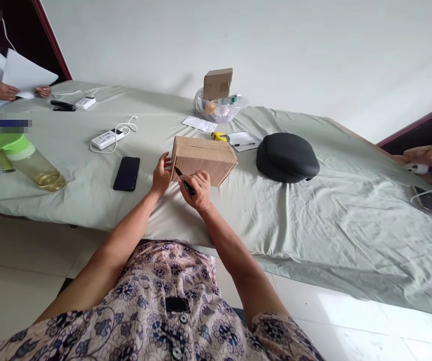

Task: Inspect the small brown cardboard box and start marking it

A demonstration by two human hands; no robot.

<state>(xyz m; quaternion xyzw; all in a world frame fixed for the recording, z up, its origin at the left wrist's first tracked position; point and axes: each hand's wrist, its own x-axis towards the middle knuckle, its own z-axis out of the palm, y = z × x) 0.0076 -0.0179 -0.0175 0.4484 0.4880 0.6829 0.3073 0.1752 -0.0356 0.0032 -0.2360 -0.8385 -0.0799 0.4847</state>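
A brown cardboard box [206, 163] stands on the cloth-covered table in front of me. My right hand [197, 190] is closed around a black pen [180, 173], whose tip reaches the left part of the box's near face. At the box's left side is my left hand [160, 174], its fingers apart and resting against the edge; its thumb is hard to make out. Left of that hand lies a dark phone [126, 173]. Just behind the box sits a yellow tape measure [220, 136].
A black rounded case [288, 157] sits to the right. Behind are a clear plastic basket [225, 111] with a small carton [218, 83] and papers. Leftward are a white power strip [107, 139], a green-lidded jug [31, 155] and a person holding paper. Another person's hands [426, 155] show at far right.
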